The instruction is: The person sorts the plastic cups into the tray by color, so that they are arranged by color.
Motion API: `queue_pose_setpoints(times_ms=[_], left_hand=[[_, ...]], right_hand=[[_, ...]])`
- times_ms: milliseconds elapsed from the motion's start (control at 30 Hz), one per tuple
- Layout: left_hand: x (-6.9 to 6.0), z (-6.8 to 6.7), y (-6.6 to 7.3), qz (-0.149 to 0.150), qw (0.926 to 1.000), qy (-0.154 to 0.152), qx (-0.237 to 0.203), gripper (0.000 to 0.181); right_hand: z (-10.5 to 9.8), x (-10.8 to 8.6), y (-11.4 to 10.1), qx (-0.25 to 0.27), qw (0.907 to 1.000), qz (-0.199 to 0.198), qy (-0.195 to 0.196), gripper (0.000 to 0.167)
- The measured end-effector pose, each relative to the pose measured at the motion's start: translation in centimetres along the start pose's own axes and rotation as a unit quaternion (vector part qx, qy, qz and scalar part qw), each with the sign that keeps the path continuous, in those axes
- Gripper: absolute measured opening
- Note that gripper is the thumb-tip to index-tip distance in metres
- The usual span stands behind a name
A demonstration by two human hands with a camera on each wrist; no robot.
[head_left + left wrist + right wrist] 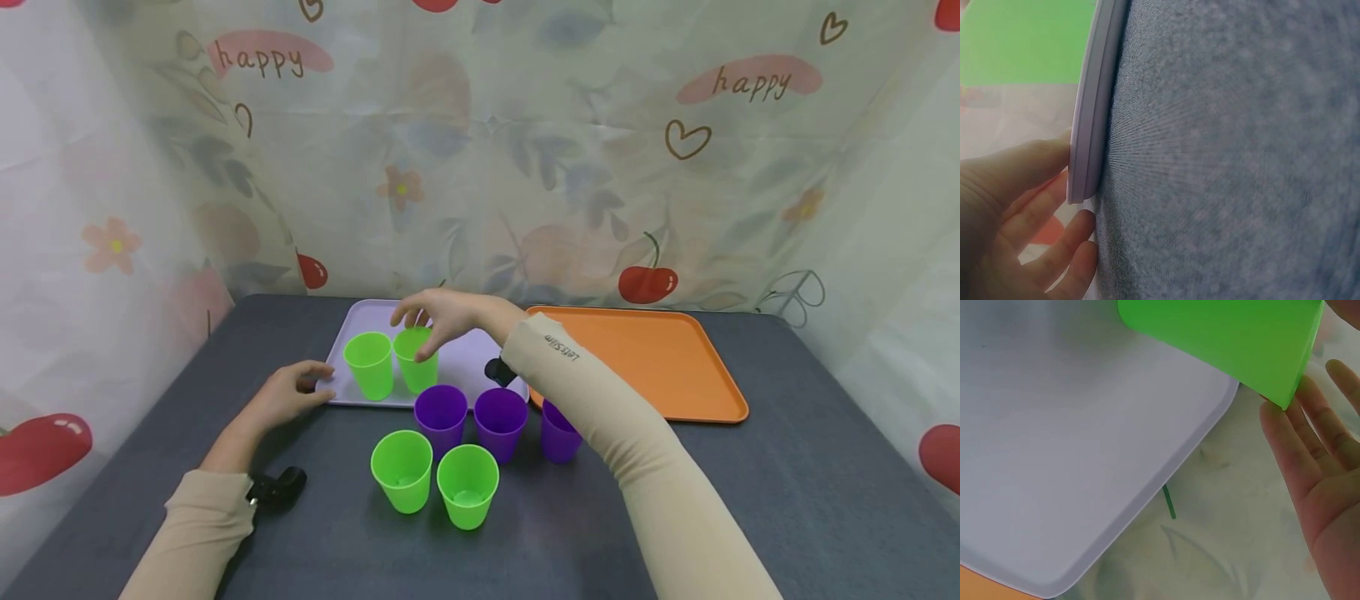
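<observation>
My right hand [450, 321] is over a green cup [416, 362] on the lilac tray [480, 358], its fingers spread around the rim. In the right wrist view the fingers [1300, 437] stretch out past the rim of that cup [1229, 337]. A second green cup [369, 367] stands to its left on the tray. My left hand [288, 393] rests at the tray's near left corner. In the left wrist view the thumb [1035, 156] and forefinger touch the tray rim [1088, 125], with other fingertips low beside it.
Three purple cups, the middle one [501, 421] among them, stand in front of the tray; my right sleeve partly covers the rightmost [558, 433]. Two green cups, one left [402, 471] and one right [468, 487], are nearer on the dark tabletop [330, 542]. An orange tray [637, 358] lies right.
</observation>
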State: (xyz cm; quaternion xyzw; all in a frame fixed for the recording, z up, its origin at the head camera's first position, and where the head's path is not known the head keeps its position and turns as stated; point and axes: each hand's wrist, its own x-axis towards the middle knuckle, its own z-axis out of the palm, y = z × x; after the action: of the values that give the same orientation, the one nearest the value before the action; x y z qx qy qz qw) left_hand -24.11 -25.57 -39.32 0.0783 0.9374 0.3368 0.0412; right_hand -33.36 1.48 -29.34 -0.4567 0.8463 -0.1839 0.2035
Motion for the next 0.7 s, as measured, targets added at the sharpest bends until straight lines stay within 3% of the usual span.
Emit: queue_pose_setpoints(times_ms=[433,700], left_hand=[[0.1,0.0,0.0,0.005,1.0000,0.005,-0.002,0.044],[0.0,0.1,-0.1,0.012,0.9999,0.009,0.001,0.043]], right_hand=[[0.1,-0.1,0.1,0.024,0.9996,0.010,-0.010,0.066],[-1.3,-1.7,-0.5,0.051,0.9982,-0.009,0.032,0.063]])
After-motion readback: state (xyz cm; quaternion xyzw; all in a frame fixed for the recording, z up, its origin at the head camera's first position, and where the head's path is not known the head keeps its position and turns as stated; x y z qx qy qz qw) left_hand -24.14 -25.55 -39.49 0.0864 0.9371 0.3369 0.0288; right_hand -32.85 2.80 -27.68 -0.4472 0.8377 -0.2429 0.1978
